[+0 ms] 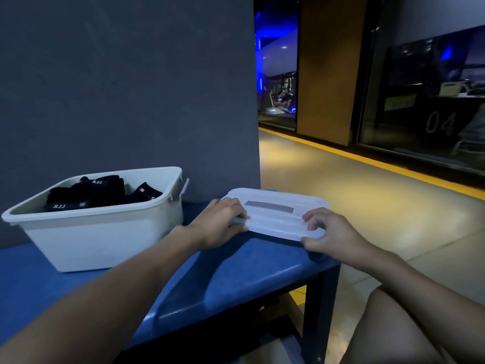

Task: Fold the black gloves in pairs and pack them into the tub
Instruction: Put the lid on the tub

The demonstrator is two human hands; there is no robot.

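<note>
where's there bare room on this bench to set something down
Bare bench lies on the near side of the lid, down to the front edge, and in front of the tub at the left. Crowded: the gap between tub and lid is narrow, and the left hand and right hand grip the lid's ends.

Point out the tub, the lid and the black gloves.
tub [105, 240]: head view, on its front wall.
lid [275, 220]: head view, on the middle of its top face.
black gloves [102, 191]: head view, on the folded pile inside the tub.
</note>
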